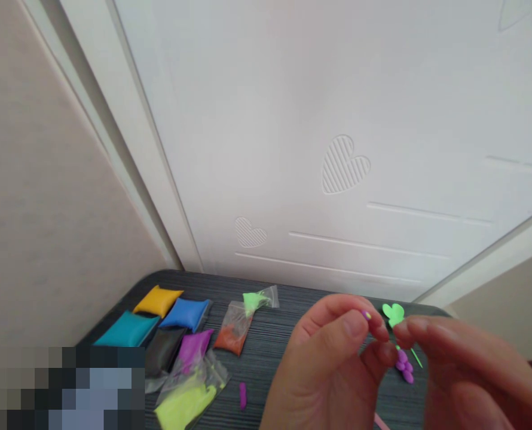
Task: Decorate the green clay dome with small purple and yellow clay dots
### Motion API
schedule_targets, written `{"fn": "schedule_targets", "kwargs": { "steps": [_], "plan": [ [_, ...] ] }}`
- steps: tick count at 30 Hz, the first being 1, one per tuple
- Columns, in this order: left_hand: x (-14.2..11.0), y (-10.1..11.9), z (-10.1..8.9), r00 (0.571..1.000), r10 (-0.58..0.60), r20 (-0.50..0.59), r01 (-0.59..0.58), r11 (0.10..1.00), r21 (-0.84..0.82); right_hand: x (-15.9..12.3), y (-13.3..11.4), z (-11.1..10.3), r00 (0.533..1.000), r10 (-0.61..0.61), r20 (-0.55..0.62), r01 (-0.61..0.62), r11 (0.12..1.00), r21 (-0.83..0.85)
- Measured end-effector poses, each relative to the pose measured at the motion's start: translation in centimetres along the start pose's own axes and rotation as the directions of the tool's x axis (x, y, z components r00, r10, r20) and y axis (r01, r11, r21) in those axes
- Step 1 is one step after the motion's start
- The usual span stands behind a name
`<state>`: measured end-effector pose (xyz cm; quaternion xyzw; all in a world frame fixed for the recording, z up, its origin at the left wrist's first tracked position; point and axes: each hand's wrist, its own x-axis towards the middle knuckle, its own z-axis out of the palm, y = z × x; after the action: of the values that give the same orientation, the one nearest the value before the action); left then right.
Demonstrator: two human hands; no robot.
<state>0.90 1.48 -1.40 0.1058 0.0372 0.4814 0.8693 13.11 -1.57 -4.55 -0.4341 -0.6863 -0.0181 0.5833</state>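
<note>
Between the thumb and index finger of my left hand (333, 358) is a tiny purple and yellow piece of clay (367, 315). My right hand (485, 370) is just to the right, fingers stretched toward the left fingertips, with nothing visible in it. Behind the hands lie a green clay leaf shape (394, 315) and a cluster of purple clay balls (404, 365), partly hidden by my fingers. A thin green stick (417, 357) rests beside the cluster. A short purple clay roll (242, 396) lies on the dark table left of my hands.
Clay packs fill the table's left side: yellow (158, 300), blue (186, 314), teal (127, 329), black (165, 352), purple (195, 349), lime (187, 397), orange-brown (231, 337) and green (254, 301). A pink strip (381, 421) shows below my hands. A white panel (266, 149) stands behind.
</note>
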Motion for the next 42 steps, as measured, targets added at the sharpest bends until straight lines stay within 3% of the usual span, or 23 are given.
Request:
{"fn": "schedule_targets", "kwargs": {
  "steps": [3,5,11,15,18,21,24,25,26,27,29,34,37,42],
  "plan": [
    [-0.2,-0.2,0.1,0.996,-0.091,0.004,0.091,0.995,-0.031,1.1,-1.9,0.7,0.986,0.093,-0.136,-0.099,0.995,-0.035],
    [-0.3,-0.3,0.1,0.994,-0.112,0.014,0.112,0.993,-0.047,1.5,-2.8,0.9,0.979,0.148,-0.141,-0.151,0.988,-0.013],
    [-0.3,-0.3,0.2,1.0,0.017,-0.004,-0.017,1.0,0.001,1.8,-2.2,-0.7,0.963,0.267,-0.043,-0.252,0.942,0.221],
    [-0.5,0.4,0.2,0.997,0.074,-0.021,-0.073,0.997,0.031,1.8,-1.4,-2.2,0.955,0.288,-0.075,-0.255,0.92,0.296],
    [-0.6,1.1,0.2,0.994,0.106,0.009,-0.107,0.994,0.02,1.9,-2.2,-2.3,0.933,0.352,-0.078,-0.309,0.893,0.327],
    [-0.7,1.9,0.2,0.99,0.138,0.026,-0.139,0.99,0.013,1.7,-3.0,-2.2,0.934,0.33,-0.136,-0.293,0.927,0.235],
    [-0.9,2.6,0.3,0.988,0.154,0.033,-0.154,0.988,0.013,0.9,-2.1,-2.5,0.931,0.355,0.082,-0.357,0.934,0.011],
    [-0.9,2.8,0.4,0.987,0.157,0.041,-0.157,0.988,0.008,0.3,-1.6,-2.6,0.897,0.397,0.192,-0.385,0.918,-0.101],
    [-1.0,3.0,0.4,0.986,0.16,0.049,-0.16,0.987,0.001,-0.4,-1.0,-2.7,0.819,0.455,0.35,-0.398,0.889,-0.226],
    [-1.0,3.2,0.4,0.985,0.165,0.056,-0.165,0.986,-0.009,-1.4,-0.4,-2.8,0.748,0.5,0.437,-0.412,0.865,-0.286],
    [-1.1,3.5,0.4,0.983,0.174,0.064,-0.173,0.984,-0.03,-3.9,0.4,-2.8,0.65,0.553,0.521,-0.416,0.833,-0.365],
    [-1.0,4.0,0.1,0.982,0.183,0.05,-0.18,0.982,-0.055,-11.7,0.1,-2.6,0.428,0.679,0.597,-0.413,0.734,-0.539],
    [-1.0,3.8,0.0,0.982,0.183,0.046,-0.18,0.982,-0.061,-14.3,-0.3,-2.4,0.348,0.715,0.606,-0.393,0.698,-0.598],
    [-1.2,2.8,0.2,0.992,0.126,0.028,-0.124,0.991,-0.041,-14.2,-0.2,-1.7,0.261,0.72,0.643,-0.341,0.691,-0.637]
  ]
}}
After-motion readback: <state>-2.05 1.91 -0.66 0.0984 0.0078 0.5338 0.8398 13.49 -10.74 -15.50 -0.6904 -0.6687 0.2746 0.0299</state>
